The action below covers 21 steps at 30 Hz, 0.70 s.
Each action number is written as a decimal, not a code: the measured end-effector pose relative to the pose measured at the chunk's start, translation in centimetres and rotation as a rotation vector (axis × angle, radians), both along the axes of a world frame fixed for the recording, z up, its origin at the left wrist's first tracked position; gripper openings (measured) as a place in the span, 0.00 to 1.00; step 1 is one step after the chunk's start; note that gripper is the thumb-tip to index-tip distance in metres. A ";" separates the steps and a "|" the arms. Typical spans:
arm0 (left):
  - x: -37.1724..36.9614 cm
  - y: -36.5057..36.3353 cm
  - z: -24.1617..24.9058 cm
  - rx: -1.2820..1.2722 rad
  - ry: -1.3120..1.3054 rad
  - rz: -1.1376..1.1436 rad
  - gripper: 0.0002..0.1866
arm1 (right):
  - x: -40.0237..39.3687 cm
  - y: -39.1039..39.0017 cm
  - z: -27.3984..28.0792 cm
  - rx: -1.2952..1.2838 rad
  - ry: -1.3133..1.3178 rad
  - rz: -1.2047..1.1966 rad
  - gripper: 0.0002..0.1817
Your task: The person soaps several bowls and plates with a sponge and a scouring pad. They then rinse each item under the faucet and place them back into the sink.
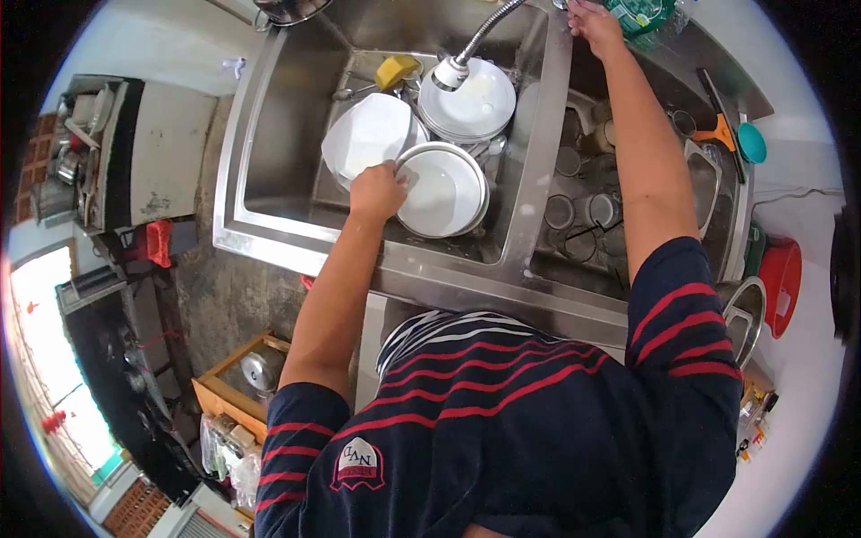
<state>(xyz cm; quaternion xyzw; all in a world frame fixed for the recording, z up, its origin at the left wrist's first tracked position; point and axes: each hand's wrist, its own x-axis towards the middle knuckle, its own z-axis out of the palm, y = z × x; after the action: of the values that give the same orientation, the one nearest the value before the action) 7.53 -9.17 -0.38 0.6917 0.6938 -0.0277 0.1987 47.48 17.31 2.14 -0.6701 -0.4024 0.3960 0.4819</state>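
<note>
In the left sink basin, my left hand (378, 190) grips the left rim of a white bowl (438, 195), which seems nested in another bowl. White squarish dishes (372, 134) lie just beyond that hand. A stack of round white plates (480, 100) sits behind the bowl, under the flexible faucet's spray head (450, 73). My right hand (595, 25) reaches to the sink's back edge, its fingers closed at a small metal tap handle (560, 4), partly cut off by the frame. A yellow sponge (395, 71) rests by some spoons at the basin's back.
Several glasses (560, 212) fill the right basin. A green plastic package (641, 18) lies beside my right hand. An orange-handled squeegee (717, 132) and a teal bowl (752, 143) are at the right edge. A metal pot (294, 9) stands at the back left.
</note>
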 end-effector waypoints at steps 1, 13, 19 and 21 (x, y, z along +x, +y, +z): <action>0.1 0.1 0.1 -0.002 -0.007 0.004 0.15 | 2.9 2.4 -3.9 -0.028 0.297 0.174 0.14; -0.3 0.6 0.1 -0.098 -0.117 -0.022 0.16 | -3.1 -2.1 1.6 0.137 0.034 -0.064 0.10; -2.4 2.1 -1.4 -0.107 -0.294 -0.168 0.13 | -3.3 -2.6 -2.3 0.362 -0.944 -0.348 0.21; -3.0 2.7 -1.3 -0.103 -0.341 -0.188 0.13 | -6.9 -6.1 -1.5 0.533 -0.730 -0.459 0.17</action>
<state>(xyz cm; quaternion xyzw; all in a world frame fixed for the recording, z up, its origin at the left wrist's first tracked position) 4.54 -6.47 -1.72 0.7372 0.5799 0.0360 0.3448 40.55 11.26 0.60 -0.6897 -0.4741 -0.0967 0.5388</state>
